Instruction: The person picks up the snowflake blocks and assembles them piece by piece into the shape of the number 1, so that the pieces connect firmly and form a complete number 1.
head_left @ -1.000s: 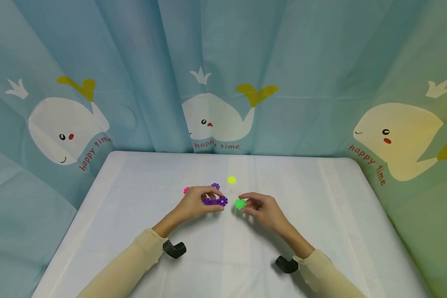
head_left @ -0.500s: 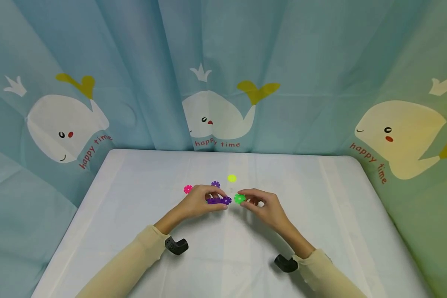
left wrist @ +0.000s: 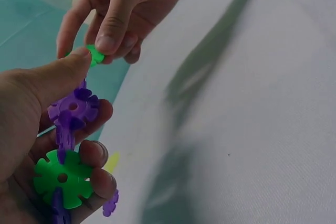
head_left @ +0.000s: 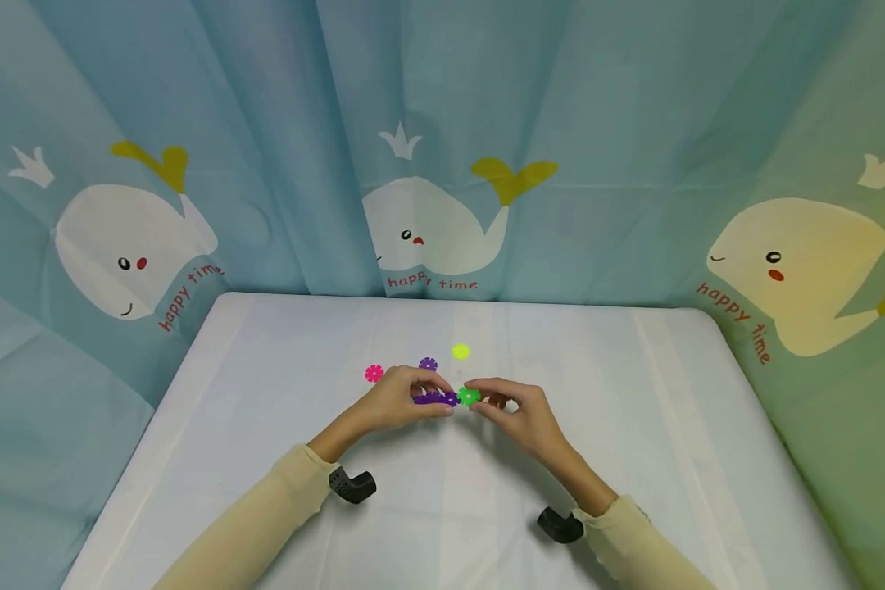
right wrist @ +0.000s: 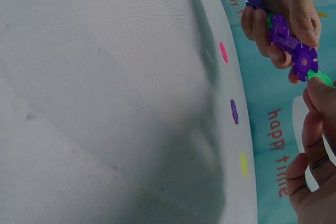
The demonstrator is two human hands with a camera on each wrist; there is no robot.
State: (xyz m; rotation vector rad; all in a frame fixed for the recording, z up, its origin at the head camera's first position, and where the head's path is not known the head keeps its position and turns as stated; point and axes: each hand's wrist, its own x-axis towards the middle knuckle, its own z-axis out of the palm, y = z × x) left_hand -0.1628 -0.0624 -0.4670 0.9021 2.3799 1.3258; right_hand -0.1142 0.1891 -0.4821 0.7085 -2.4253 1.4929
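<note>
My left hand [head_left: 394, 399] holds a chain of interlocked notched plastic discs, mostly purple [right wrist: 305, 62], with a green disc [left wrist: 62, 178] in the palm in the left wrist view. Thumb and fingers curl around the chain. My right hand [head_left: 518, 410] pinches a single green notched disc [head_left: 468, 397] between thumb and index finger. Its edge meets the purple disc at the chain's end, right by the left fingertips. Both hands are above the white table. Part of the chain is hidden behind the left fingers.
On the white table [head_left: 597, 393] beyond the hands lie a pink disc [head_left: 374, 374], a loose purple disc [head_left: 428, 364] and a yellow disc [head_left: 460, 351]. A blue curtain [head_left: 605, 164] with whale prints hangs behind the table's far edge.
The hands have come together. The right hand's green disc has moved left until it meets the chain's end, while the left hand has shifted slightly right with the chain.
</note>
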